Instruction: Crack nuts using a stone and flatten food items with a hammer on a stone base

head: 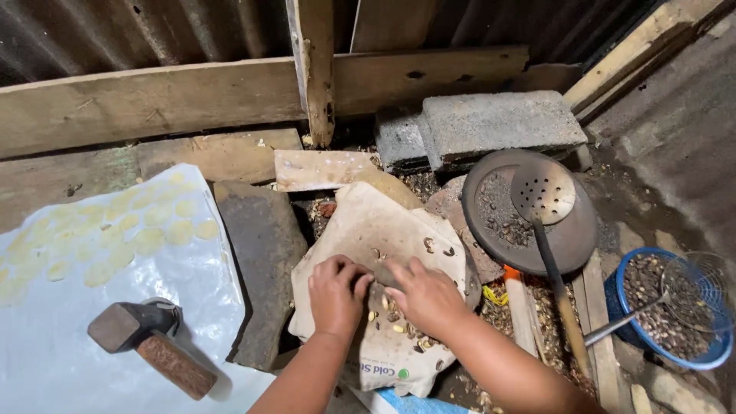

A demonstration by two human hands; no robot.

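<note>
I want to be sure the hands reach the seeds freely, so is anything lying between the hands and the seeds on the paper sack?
Nothing visible does. The left hand and right hand rest directly on the paper sack among the seeds.

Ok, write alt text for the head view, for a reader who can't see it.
Two bare hands, left hand and right hand, press down together on a paper sack scattered with small nuts. A hammer lies on a plastic sheet to the left; a dark pan with a perforated ladle and a blue basket sit right.
</note>
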